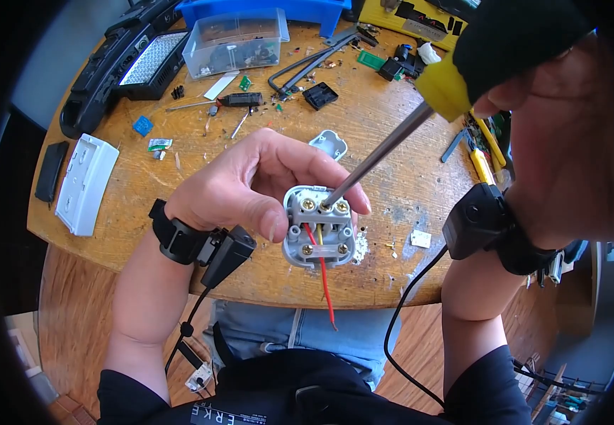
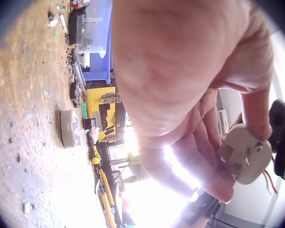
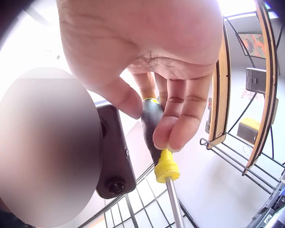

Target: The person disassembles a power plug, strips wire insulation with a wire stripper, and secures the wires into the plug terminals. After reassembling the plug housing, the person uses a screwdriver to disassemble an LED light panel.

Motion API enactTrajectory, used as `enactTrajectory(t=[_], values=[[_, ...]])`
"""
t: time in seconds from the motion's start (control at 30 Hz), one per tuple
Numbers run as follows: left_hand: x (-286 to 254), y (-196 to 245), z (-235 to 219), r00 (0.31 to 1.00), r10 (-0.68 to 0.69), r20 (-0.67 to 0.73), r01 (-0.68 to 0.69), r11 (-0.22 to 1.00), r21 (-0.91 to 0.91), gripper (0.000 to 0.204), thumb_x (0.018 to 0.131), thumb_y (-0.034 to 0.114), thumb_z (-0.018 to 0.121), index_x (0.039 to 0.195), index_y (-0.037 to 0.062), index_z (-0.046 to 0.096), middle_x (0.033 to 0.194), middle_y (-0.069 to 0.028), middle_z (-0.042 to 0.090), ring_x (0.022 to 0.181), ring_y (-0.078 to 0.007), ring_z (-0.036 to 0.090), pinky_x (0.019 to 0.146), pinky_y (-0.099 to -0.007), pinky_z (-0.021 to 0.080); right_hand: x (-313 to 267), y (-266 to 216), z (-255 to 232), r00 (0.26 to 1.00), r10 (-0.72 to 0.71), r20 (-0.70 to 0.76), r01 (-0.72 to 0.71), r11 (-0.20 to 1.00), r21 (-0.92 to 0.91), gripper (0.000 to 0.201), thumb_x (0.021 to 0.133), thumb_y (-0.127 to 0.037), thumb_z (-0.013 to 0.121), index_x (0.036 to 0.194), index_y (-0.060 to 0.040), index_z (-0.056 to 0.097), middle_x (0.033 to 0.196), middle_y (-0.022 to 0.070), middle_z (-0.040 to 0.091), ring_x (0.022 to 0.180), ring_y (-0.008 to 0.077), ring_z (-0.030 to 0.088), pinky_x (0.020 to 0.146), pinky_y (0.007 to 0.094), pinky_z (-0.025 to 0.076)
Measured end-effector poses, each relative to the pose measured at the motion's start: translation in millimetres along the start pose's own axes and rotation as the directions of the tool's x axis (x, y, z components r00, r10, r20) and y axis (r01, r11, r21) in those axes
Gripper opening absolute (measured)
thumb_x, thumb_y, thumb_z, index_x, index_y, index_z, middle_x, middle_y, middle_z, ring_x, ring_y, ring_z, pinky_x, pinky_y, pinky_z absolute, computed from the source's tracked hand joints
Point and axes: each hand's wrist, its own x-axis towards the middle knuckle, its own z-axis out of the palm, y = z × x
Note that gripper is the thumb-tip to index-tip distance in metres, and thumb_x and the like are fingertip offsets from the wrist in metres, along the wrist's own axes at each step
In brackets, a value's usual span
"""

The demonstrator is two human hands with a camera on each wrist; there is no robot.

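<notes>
White plastic plug (image 1: 329, 220) is held in the left hand (image 1: 246, 177); the right hand (image 1: 569, 131) grips a screwdriver (image 1: 386, 154), its tip between brass screws (image 1: 308, 204).

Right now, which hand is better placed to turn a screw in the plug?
Probably the right hand: it holds the screwdriver, whose tip appears to be at the upper row of screws. The left hand is occupied holding the opened plug.
</notes>
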Motion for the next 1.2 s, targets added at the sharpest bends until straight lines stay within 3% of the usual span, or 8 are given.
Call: enactTrajectory(t=[1.1, 1.17, 1.2], values=[[0, 3, 4, 0.999, -0.022, -0.029, 0.022, 1.0, -0.001, 0.073, 0.061, 0.036, 0.084, 0.112, -0.0085, 0.057, 0.103, -0.0152, 0.064, 0.095, -0.0194, 0.063, 0.089, -0.0287, 0.047, 3, -3, -5, 0.994, -0.075, 0.085, 0.067, 0.994, 0.088, 0.039, 0.093, -0.022, 0.04, 0.123, 0.0035, 0.046, 0.112, 0.0177, 0.057, 0.101, 0.0266, 0.057, 0.088, 0.0378, 0.043], [1, 2, 6, 0.997, 0.016, -0.069, -0.015, 1.0, 0.008, 0.069, 0.06, 0.037, 0.084, 0.106, -0.0081, 0.06, 0.092, -0.0193, 0.066, 0.083, -0.0263, 0.066, 0.075, -0.0345, 0.053, 3, -4, -7, 0.993, -0.078, 0.09, 0.07, 0.993, 0.093, 0.039, 0.093, -0.022, 0.04, 0.123, 0.0035, 0.047, 0.112, 0.0177, 0.057, 0.102, 0.0268, 0.057, 0.089, 0.0382, 0.043], [2, 1, 6, 0.997, 0.016, -0.069, -0.016, 1.0, 0.008, 0.069, 0.06, 0.037, 0.084, 0.106, -0.0081, 0.06, 0.092, -0.0193, 0.066, 0.083, -0.0263, 0.066, 0.075, -0.0345, 0.053, 3, -3, -5, 0.993, -0.079, 0.092, 0.07, 0.993, 0.096, 0.039, 0.093, -0.022, 0.04, 0.123, 0.0035, 0.047, 0.112, 0.0177, 0.057, 0.102, 0.0269, 0.057, 0.089, 0.0384, 0.043]])
